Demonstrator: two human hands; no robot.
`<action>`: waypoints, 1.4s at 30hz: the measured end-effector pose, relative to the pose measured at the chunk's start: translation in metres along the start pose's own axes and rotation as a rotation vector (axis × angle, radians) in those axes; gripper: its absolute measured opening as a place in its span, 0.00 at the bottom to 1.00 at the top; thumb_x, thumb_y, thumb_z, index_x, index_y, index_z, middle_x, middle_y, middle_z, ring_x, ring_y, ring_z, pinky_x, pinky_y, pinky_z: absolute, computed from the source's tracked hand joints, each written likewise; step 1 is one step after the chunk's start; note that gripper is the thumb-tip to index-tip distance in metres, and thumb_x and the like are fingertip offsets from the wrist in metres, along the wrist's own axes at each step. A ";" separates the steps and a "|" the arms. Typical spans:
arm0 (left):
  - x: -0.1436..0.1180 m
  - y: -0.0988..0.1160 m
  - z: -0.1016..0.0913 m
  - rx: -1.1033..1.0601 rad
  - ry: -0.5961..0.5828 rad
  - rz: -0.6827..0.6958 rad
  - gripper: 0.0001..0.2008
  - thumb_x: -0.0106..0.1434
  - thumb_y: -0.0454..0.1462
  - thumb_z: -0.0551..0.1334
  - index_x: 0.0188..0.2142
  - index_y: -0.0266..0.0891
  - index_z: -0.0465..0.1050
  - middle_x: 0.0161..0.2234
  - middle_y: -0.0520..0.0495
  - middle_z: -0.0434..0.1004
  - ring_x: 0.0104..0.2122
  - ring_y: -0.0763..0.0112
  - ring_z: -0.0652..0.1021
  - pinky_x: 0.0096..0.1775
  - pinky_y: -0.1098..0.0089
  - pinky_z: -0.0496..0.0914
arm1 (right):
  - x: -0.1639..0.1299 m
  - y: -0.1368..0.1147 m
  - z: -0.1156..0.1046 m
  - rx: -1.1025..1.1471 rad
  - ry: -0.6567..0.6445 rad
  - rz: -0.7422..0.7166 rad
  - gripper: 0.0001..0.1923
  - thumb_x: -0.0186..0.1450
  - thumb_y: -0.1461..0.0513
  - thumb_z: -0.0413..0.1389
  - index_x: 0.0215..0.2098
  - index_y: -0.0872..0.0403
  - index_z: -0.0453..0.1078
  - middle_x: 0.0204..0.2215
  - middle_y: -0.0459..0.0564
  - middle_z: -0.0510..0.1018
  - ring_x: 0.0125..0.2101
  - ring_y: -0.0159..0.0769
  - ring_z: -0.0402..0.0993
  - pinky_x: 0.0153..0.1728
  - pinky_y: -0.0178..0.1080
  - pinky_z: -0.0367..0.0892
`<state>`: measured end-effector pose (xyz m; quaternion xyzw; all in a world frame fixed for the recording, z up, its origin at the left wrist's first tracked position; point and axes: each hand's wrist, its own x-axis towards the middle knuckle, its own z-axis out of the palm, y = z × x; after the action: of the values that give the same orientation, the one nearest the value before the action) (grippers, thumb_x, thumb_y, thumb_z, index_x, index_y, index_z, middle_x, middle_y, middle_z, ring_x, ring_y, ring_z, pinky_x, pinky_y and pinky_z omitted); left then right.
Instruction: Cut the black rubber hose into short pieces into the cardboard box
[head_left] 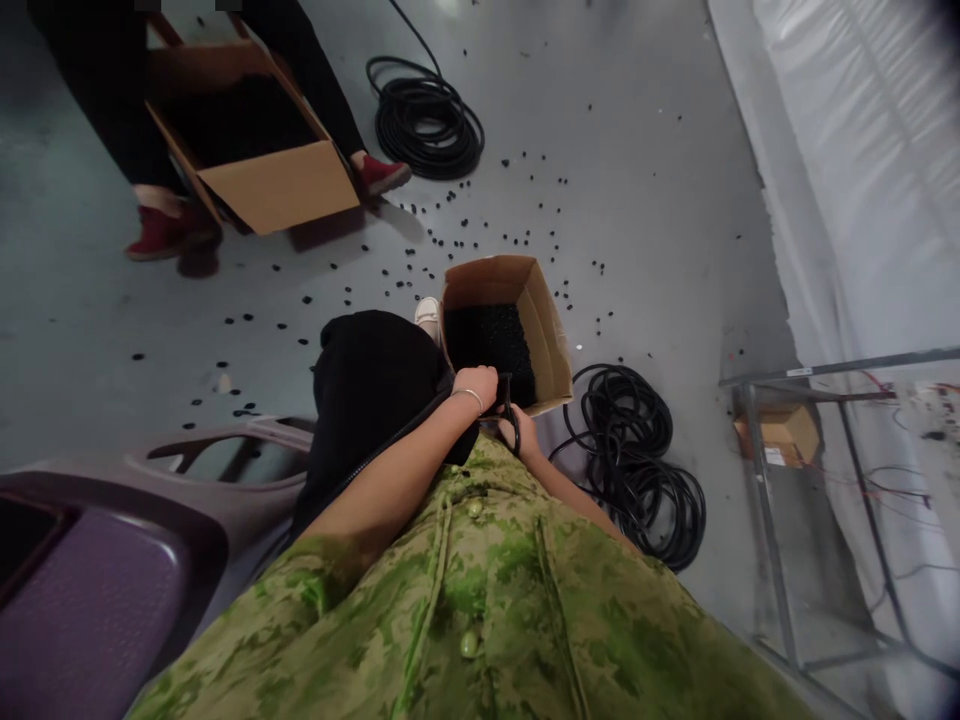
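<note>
My left hand (477, 384), a thin bracelet at its wrist, is closed over the near edge of a cardboard box, around a dark piece I cannot make out well. Beside it, my right hand (519, 430) grips a black cable (513, 418) that bends up toward the left fingers. Both hands are close together, above the box's near rim. The cardboard box (551, 335) stands open between my legs with a heap of small black pieces (491, 340) inside.
Coiled black cable (630, 420) lies right of the box, and another coil (427, 125) farther off. Small black pieces dot the grey floor (637, 220). A person in red shoes (382, 175) straddles a second box (285, 185). A metal frame (769, 520) stands right, a purple chair (105, 600) left.
</note>
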<state>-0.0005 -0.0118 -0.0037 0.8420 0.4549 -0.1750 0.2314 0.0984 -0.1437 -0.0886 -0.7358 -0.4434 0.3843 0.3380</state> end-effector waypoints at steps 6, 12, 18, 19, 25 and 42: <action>0.000 -0.002 0.001 0.021 0.014 0.018 0.16 0.65 0.37 0.55 0.48 0.29 0.71 0.45 0.31 0.77 0.45 0.54 0.78 0.44 0.62 0.72 | 0.004 0.003 0.006 -0.058 0.012 -0.001 0.13 0.52 0.61 0.48 0.33 0.51 0.71 0.25 0.45 0.76 0.27 0.33 0.70 0.33 0.33 0.65; 0.001 -0.003 0.001 0.027 0.011 -0.011 0.16 0.65 0.37 0.55 0.49 0.30 0.71 0.46 0.30 0.76 0.45 0.53 0.79 0.43 0.62 0.72 | 0.006 0.002 0.007 -0.074 -0.003 0.001 0.13 0.53 0.61 0.49 0.34 0.50 0.71 0.26 0.44 0.76 0.27 0.34 0.70 0.34 0.34 0.66; 0.000 0.000 0.000 -0.013 0.031 -0.021 0.16 0.65 0.36 0.55 0.49 0.30 0.71 0.45 0.30 0.76 0.45 0.55 0.79 0.43 0.63 0.72 | 0.002 -0.001 -0.001 0.031 -0.033 0.033 0.13 0.55 0.58 0.52 0.37 0.51 0.70 0.29 0.44 0.77 0.32 0.37 0.72 0.36 0.36 0.68; -0.001 0.000 0.000 -0.021 0.029 -0.022 0.16 0.65 0.36 0.55 0.49 0.31 0.71 0.46 0.30 0.76 0.45 0.56 0.79 0.43 0.63 0.72 | 0.001 -0.002 -0.001 0.071 -0.046 0.065 0.13 0.55 0.57 0.52 0.38 0.51 0.70 0.28 0.44 0.77 0.31 0.37 0.72 0.35 0.37 0.68; -0.001 0.002 0.001 -0.037 0.029 -0.012 0.16 0.65 0.37 0.56 0.49 0.31 0.71 0.46 0.31 0.76 0.46 0.56 0.78 0.44 0.64 0.71 | -0.002 -0.008 -0.002 0.355 -0.132 0.256 0.16 0.55 0.57 0.53 0.41 0.51 0.68 0.24 0.44 0.76 0.25 0.37 0.73 0.26 0.35 0.68; -0.005 0.005 0.003 -0.033 -0.016 0.063 0.17 0.65 0.40 0.58 0.49 0.32 0.71 0.45 0.31 0.77 0.47 0.55 0.78 0.46 0.63 0.70 | -0.002 -0.006 -0.003 0.354 -0.116 0.210 0.21 0.60 0.50 0.52 0.46 0.53 0.68 0.26 0.46 0.77 0.27 0.37 0.74 0.29 0.37 0.70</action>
<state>0.0009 -0.0191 -0.0022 0.8506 0.4290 -0.1669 0.2541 0.0982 -0.1438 -0.0820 -0.6837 -0.3087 0.5309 0.3942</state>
